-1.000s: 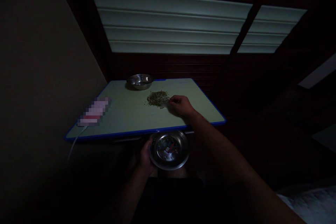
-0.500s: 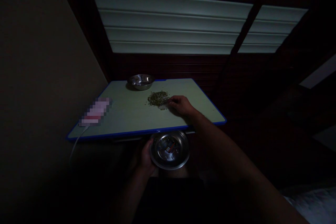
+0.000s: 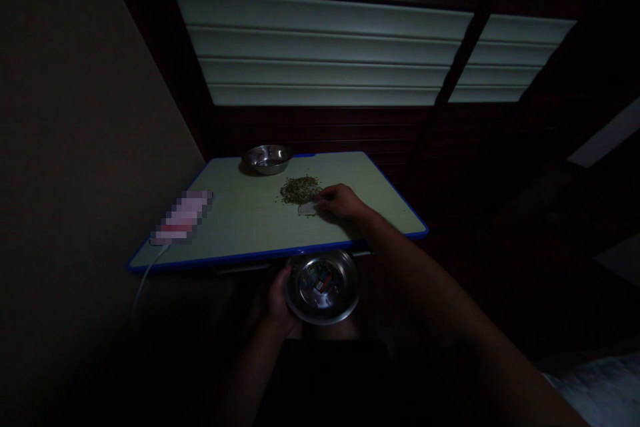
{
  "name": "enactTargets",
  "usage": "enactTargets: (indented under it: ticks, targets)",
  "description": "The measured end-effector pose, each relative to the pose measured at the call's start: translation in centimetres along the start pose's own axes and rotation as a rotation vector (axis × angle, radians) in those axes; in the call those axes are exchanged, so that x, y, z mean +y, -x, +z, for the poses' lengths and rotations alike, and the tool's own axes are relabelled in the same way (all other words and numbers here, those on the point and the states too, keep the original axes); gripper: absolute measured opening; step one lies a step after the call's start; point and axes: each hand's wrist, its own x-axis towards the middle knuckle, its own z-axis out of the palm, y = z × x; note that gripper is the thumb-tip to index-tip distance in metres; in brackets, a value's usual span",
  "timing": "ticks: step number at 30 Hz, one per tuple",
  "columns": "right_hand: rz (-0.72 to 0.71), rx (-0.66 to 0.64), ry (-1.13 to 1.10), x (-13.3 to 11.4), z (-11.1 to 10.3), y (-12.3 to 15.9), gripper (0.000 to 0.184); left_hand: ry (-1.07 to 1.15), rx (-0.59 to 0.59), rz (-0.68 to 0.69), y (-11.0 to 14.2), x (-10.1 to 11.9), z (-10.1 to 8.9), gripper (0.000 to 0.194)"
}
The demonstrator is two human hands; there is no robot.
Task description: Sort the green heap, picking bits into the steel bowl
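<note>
A loose pile of mung beans [image 3: 299, 189], small and greenish, lies spread on the pale tabletop [image 3: 240, 217]. My right hand [image 3: 340, 201] is at the pile's near right side, its fingers pinching a thin, translucent flat piece [image 3: 307, 208] that rests low against the beans. Below the table's front edge, my left hand [image 3: 281, 297] grips the left rim of a steel bowl [image 3: 345, 303]. Inside that bowl are dark shapes and a small reddish patch, too dim to make out.
A second steel bowl [image 3: 268, 160] stands at the table's back left. On the left side lies a blurred-out pink phone-like object [image 3: 183, 217] with a white cable [image 3: 143, 285]. A blue edge [image 3: 300, 251] borders the table. Behind it rises a dark slatted panel [image 3: 320, 117].
The translucent piece has shifted slightly toward me and now shows more of its flat face at the pile's near edge. My left hand and its bowl stay nearly where they were.
</note>
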Motion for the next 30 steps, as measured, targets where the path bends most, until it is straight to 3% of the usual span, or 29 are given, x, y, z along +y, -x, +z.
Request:
enactTargets:
  ticks: [16,22,30]
  targets:
    - [-0.095,0.042,0.101,-0.5,1.2,-1.2,0.026,-0.026,-0.006,-0.021,0.1,0.1,0.0,0.025]
    - [-0.163,-0.098,-0.041,-0.5,1.0,-1.3,0.028,-0.015,0.036,-0.016,0.3,0.3,0.4,0.020]
    - [-0.153,-0.257,-0.168,-0.7,0.3,-0.7,0.030,-0.016,0.003,-0.018,0.8,0.5,0.9,0.019]
